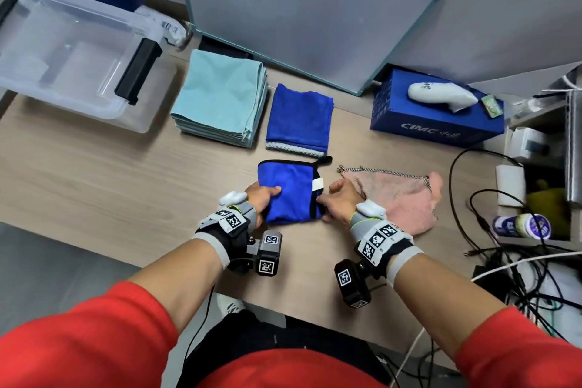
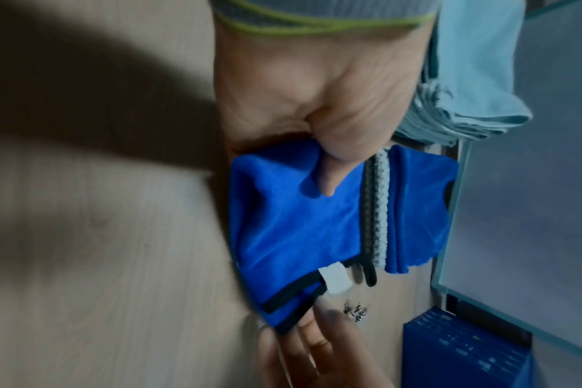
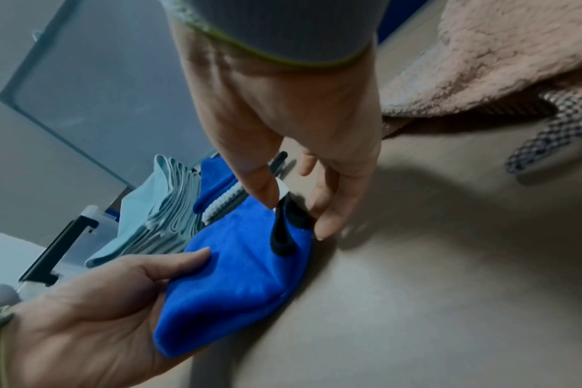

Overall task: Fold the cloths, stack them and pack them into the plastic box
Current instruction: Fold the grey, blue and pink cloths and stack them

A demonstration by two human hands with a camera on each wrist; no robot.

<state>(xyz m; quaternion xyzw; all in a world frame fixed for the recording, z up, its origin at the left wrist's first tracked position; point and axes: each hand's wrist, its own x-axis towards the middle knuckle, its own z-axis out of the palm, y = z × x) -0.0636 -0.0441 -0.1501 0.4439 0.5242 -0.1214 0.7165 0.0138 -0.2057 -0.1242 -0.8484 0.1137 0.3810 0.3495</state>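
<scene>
My left hand [image 1: 261, 198] pinches the folded blue cloth [image 1: 289, 192], thumb on top, fingers beneath; my right hand [image 1: 341, 200] pinches its black-trimmed edge between thumb and fingertips. It looks soft, light and floppy, so I'd grip both folded edges together

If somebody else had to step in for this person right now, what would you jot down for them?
Left hand: grips the near-left edge of the blue cloth, thumb on top.
Right hand: pinches that cloth's black-trimmed right edge.
Done: a light blue stack and another folded blue cloth lie behind it.
Left: finish this fold, fold the pink cloth at the right, stack everything, pack it into the clear plastic box, far left, with no cloths inside.
</scene>
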